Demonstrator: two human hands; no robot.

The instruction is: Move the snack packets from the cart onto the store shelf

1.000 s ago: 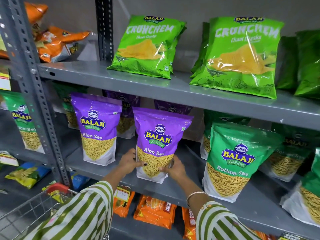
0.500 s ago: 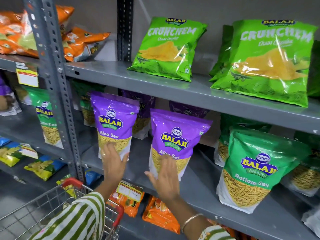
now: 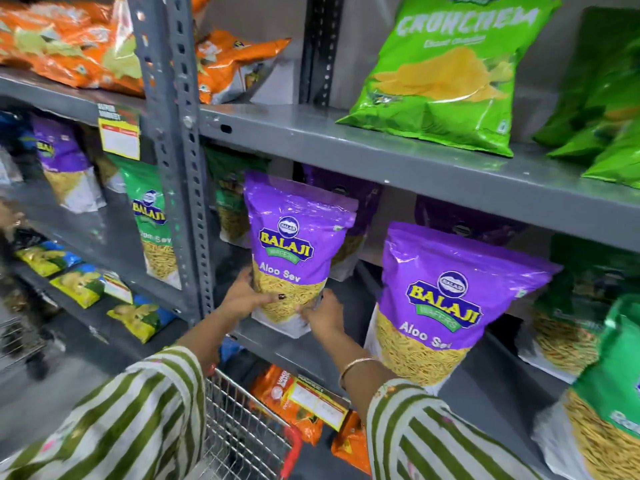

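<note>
A purple Aloo Sev packet (image 3: 298, 244) stands upright on the grey middle shelf (image 3: 311, 344), close to the slotted post. My left hand (image 3: 244, 296) grips its lower left side and my right hand (image 3: 322, 313) holds its lower right corner. A second purple Aloo Sev packet (image 3: 446, 299) stands to the right, untouched. The wire cart (image 3: 242, 434) with a red rim sits below my arms; its contents are hidden.
Green Crunchem bags (image 3: 446, 71) lie on the upper shelf, orange bags (image 3: 69, 39) at upper left. Green Ratlami Sev packets (image 3: 602, 403) stand at right. A grey slotted post (image 3: 180, 161) divides the bays. Orange packets (image 3: 298, 400) lie on the lower shelf.
Both hands let go of the right purple packet, moved left and took hold of the left purple packet. The view swung left and closer.
</note>
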